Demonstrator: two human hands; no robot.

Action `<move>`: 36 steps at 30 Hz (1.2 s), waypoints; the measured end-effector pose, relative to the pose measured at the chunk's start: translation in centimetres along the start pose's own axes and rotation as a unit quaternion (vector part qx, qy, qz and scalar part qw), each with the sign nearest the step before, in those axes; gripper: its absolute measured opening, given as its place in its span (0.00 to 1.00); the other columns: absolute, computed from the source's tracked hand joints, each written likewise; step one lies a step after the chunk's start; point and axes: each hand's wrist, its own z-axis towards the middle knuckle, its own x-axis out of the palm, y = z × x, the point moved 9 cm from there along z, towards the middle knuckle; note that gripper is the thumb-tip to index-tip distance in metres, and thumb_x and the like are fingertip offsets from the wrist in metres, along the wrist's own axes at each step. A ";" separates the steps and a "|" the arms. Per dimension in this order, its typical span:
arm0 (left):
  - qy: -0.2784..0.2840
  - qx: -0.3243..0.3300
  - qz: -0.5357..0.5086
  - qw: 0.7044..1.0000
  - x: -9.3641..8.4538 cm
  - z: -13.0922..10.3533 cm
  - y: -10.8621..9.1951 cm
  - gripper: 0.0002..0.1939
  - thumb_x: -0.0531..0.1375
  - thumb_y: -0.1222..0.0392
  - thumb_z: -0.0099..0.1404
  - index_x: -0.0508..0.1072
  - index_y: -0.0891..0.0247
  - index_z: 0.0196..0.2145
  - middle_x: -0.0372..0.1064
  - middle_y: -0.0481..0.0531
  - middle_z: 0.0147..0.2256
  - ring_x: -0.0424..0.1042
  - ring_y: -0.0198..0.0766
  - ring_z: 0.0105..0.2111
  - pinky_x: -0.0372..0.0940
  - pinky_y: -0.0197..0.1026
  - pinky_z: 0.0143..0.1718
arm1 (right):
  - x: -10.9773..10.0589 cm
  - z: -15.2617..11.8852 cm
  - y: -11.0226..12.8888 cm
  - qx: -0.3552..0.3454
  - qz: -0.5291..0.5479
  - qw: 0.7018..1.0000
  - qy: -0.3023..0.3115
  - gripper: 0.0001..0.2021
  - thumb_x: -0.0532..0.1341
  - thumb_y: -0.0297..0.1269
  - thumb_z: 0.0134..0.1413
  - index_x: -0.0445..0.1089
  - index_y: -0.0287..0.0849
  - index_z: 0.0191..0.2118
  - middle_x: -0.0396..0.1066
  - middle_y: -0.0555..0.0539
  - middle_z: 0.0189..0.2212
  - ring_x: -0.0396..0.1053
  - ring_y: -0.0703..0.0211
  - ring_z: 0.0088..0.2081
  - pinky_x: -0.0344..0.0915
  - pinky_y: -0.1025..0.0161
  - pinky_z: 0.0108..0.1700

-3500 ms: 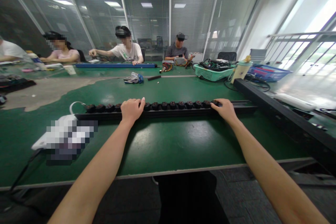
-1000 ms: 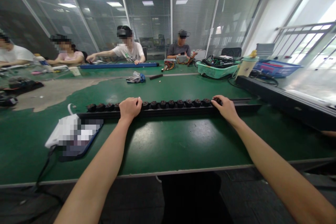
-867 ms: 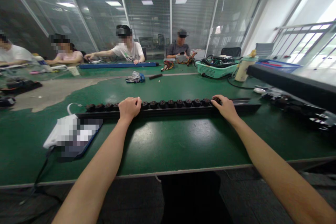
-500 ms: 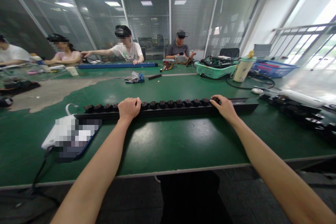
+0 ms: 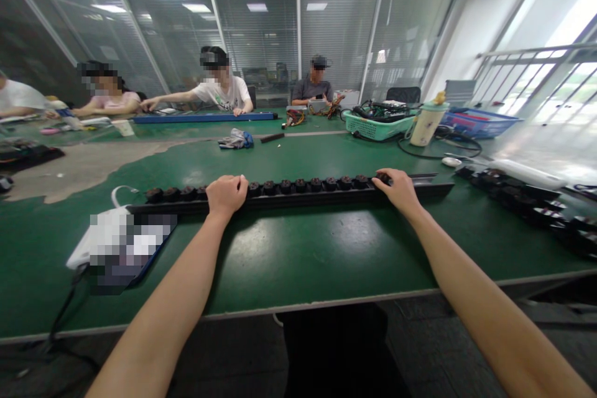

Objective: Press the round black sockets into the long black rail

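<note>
A long black channel [image 5: 298, 200] lies across the green table in front of me, with a row of round black socket modules [image 5: 300, 186] along its length. My left hand [image 5: 226, 194] is closed over the left part of the channel, thumb side up, and covers some of the modules. Toward the right end, the fingers of my right hand [image 5: 395, 186] are closed round a black socket module [image 5: 383, 179] at the end of the row. Right of that hand, the channel's inside shows without modules.
Left of the channel are a white adapter [image 5: 105, 233] with a cable and a phone [image 5: 149, 242]. More black parts [image 5: 522, 199] lie at the right. Farther back are a cloth [image 5: 236, 138], a green basket [image 5: 375, 127], a cup [image 5: 426, 124] and a blue basket [image 5: 485, 123]. Several people sit opposite.
The view has turned slightly to the right, so everything sits a little farther left. Both hands keep their hold on the channel and the module, with hardly any movement.
</note>
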 end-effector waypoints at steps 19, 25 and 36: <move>0.000 0.001 0.000 1.000 -0.2 -0.1 -0.2 0.30 0.43 0.50 0.77 0.83 0.64 0.35 0.79 0.65 0.38 0.76 0.53 0.39 0.55 0.46 0.33 | -1.3 -0.5 -0.3 0.092 -0.094 0.991 -0.026 0.22 0.58 0.58 0.62 0.75 0.43 0.37 0.75 0.39 0.35 0.65 0.42 0.44 0.53 0.45 0.52; 0.002 0.001 -0.005 1.000 -0.2 -0.1 -0.2 0.30 0.44 0.50 0.76 0.83 0.63 0.35 0.79 0.65 0.38 0.76 0.52 0.39 0.56 0.46 0.33 | -1.8 -0.5 -0.6 0.088 -0.077 0.992 -0.048 0.22 0.60 0.60 0.59 0.75 0.44 0.34 0.73 0.41 0.32 0.64 0.43 0.41 0.57 0.44 0.51; 0.006 0.000 0.001 1.000 -0.3 -0.1 -0.2 0.30 0.44 0.50 0.76 0.82 0.63 0.35 0.80 0.65 0.39 0.76 0.52 0.39 0.54 0.45 0.33 | -1.8 0.0 -1.8 0.095 -0.074 0.992 -0.038 0.19 0.61 0.56 0.58 0.75 0.44 0.35 0.73 0.41 0.33 0.68 0.44 0.39 0.61 0.49 0.47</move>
